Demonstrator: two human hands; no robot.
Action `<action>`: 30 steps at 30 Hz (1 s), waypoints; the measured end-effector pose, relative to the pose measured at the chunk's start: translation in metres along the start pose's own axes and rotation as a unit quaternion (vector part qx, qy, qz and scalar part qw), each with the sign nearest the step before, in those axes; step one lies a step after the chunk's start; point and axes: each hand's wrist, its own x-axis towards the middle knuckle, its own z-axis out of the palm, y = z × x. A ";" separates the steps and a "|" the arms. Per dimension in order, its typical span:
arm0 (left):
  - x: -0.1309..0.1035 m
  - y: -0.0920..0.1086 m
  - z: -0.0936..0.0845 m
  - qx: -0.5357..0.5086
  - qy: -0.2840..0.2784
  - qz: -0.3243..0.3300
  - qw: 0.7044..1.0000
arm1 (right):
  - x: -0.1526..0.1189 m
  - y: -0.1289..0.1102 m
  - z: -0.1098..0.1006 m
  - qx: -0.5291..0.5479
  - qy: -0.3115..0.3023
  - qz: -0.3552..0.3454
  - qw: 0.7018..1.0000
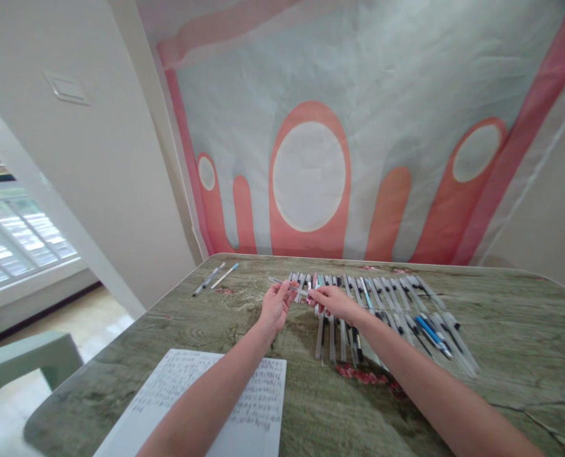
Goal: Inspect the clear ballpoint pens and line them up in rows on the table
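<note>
Both of my hands meet over the table, at the left end of the rows of pens. My left hand (279,301) pinches a slim pale pen (298,289), whose one end sticks out past the fingers to the left. At the pen's other end, my right hand (332,301) has its fingers closed on it. Behind and below the hands lie two rows of pens (387,293), mostly clear with dark tips or caps. Among them are several blue pens (432,336) on the right. My right wrist and forearm hide part of the lower row.
A sheet of paper with handwriting (168,387) lies under my left forearm. Several loose pens (225,275) rest at the table's far left. The wood-patterned table (515,343) meets a wall with a printed covering (244,127). A green chair (30,352) stands at the left.
</note>
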 end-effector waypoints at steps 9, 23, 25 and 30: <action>-0.001 0.000 0.001 0.006 0.010 0.001 1.000 | 0.002 0.004 0.002 -0.005 0.022 -0.026 0.999; 0.002 0.000 -0.004 0.024 0.024 0.023 0.999 | 0.007 0.013 0.003 -0.084 0.079 -0.063 0.991; 0.003 0.000 -0.005 0.024 0.029 0.023 0.999 | 0.007 0.013 0.004 -0.091 0.077 -0.072 0.990; 0.003 -0.001 -0.005 0.014 0.027 0.020 0.999 | 0.005 0.007 0.005 -0.087 0.063 -0.056 0.993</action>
